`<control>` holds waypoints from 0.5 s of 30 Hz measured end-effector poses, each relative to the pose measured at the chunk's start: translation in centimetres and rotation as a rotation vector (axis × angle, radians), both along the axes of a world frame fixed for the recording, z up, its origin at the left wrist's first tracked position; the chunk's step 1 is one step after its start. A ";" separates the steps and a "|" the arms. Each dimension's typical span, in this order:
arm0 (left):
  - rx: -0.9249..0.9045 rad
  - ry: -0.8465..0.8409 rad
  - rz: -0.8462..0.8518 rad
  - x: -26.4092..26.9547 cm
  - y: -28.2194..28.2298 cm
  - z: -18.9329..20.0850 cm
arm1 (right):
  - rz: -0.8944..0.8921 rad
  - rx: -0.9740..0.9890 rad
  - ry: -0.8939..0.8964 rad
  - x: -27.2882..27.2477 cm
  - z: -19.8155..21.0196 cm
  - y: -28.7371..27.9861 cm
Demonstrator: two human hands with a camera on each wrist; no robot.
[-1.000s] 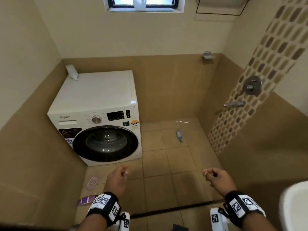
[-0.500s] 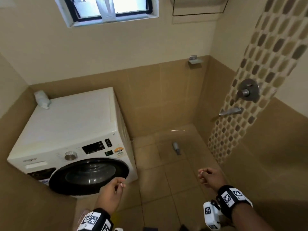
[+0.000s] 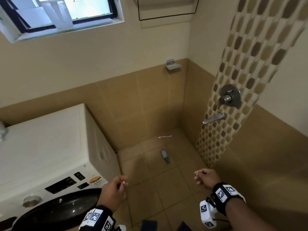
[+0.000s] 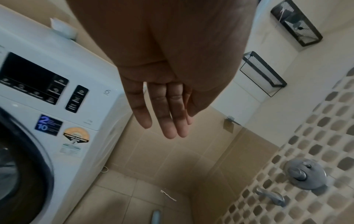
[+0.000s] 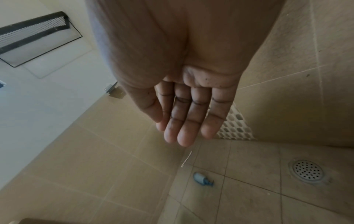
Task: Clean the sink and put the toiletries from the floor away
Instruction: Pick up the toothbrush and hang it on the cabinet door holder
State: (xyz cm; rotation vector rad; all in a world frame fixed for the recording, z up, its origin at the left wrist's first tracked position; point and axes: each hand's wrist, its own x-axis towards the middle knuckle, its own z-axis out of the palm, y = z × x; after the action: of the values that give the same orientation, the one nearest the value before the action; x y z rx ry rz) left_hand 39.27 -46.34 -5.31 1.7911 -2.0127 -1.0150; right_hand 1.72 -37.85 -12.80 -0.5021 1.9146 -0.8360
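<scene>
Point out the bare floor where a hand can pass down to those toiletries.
Bare tiles lie between the washing machine and the blue pump bottle, and between bottle and mosaic wall. The back corner is tighter: the white toothbrush lies there.

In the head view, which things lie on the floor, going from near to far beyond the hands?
Right hand → pump bottle → white stick, by the back wall.
</scene>
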 end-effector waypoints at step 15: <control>0.137 -0.023 -0.216 -13.3 -23.4 -7.6 | -0.218 0.267 0.032 -11.5 -6.1 -9.0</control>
State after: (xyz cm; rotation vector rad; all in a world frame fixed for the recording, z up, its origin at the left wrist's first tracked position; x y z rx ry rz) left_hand 25.99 -69.72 -12.90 1.6827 -2.2388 -1.2272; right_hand -9.81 -46.81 -18.94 -0.1481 2.0976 -0.6964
